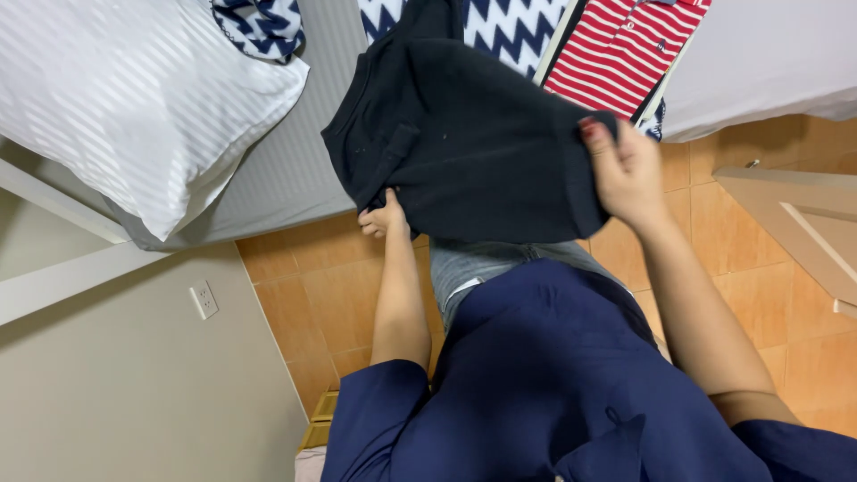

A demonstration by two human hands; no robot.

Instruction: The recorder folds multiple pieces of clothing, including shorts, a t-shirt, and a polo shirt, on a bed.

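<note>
Beside grey bed [277, 178], hands hold black shirt [464, 134]

Left fingers [382, 219] under black shirt [464, 143]

A black shirt [464, 134] hangs spread between two hands, held up over the edge of the bed. It is dark, soft knit, partly folded, with a collar bunching at ten o'clock. Its lower hem droops at six o'clock, the right corner pinched at three o'clock.
</note>
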